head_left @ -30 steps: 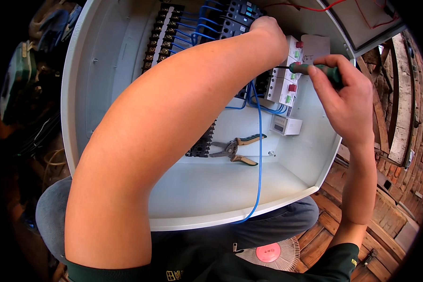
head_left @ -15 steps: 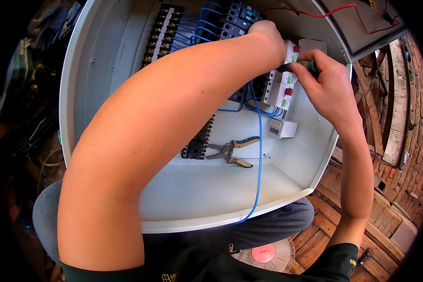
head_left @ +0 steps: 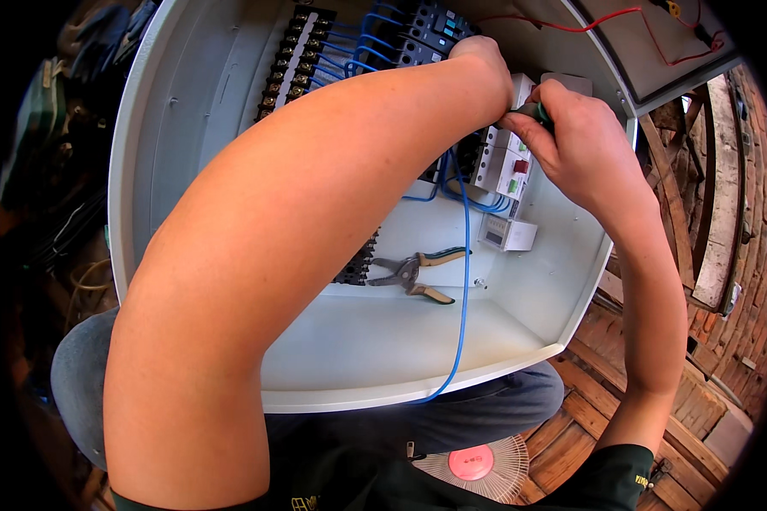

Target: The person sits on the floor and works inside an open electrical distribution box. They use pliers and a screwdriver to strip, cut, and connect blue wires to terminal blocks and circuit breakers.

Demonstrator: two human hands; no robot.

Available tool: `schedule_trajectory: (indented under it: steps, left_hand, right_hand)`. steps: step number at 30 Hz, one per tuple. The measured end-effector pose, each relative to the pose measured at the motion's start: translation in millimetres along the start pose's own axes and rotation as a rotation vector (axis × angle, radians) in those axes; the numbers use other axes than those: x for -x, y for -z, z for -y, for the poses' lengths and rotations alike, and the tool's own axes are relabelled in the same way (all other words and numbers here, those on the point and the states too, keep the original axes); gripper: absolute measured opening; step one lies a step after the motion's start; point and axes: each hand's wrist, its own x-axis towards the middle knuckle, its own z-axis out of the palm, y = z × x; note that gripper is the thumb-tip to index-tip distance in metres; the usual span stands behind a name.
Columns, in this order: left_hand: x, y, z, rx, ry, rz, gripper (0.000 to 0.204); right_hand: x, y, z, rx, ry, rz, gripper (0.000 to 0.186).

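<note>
My right hand (head_left: 584,136) is closed round the green and black handle of a screwdriver (head_left: 539,111), at the row of white circuit breakers (head_left: 511,175) in the grey metal enclosure. The screwdriver's tip is hidden behind my left wrist. My left hand (head_left: 481,64) reaches across to the same row, beside the black contactors (head_left: 430,34); its fingers are out of sight behind the back of the hand. A loose blue wire (head_left: 466,281) hangs from the breakers over the enclosure's near rim (head_left: 358,400).
Pliers with tan and green handles (head_left: 413,272) lie inside the enclosure, by a black terminal strip (head_left: 355,266). A small white meter (head_left: 507,232) sits below the breakers. Another terminal block (head_left: 294,64) with blue wires is at the upper left. A red wire (head_left: 571,21) runs to the open door.
My right hand has shifted a little left with the screwdriver, closer to my left wrist, and turned slightly. My left hand stays nearly in place.
</note>
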Motion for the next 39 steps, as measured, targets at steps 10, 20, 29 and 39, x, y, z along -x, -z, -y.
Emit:
schedule_trajectory:
  steps: [10, 20, 29, 39]
  left_hand:
    - [5.2, 3.1, 0.1, 0.024, 0.012, -0.018, 0.022]
    - [2.4, 2.1, -0.3, 0.094, 0.083, -0.038, 0.022]
    - [9.5, 4.0, 2.5, 0.034, 0.002, -0.054, 0.022]
    - [6.4, -2.9, 5.3, 0.103, 0.018, -0.110, 0.023]
  right_hand:
    - [-6.0, 13.0, 7.9, 0.112, 0.057, 0.101, 0.023]
    - [-9.9, 6.8, -14.4, -0.079, 0.366, 0.067, 0.022]
    - [-4.7, -6.9, -3.8, -0.116, 0.139, 0.076, 0.019]
    - [-3.5, 6.3, -1.3, -0.005, 0.199, 0.039, 0.018]
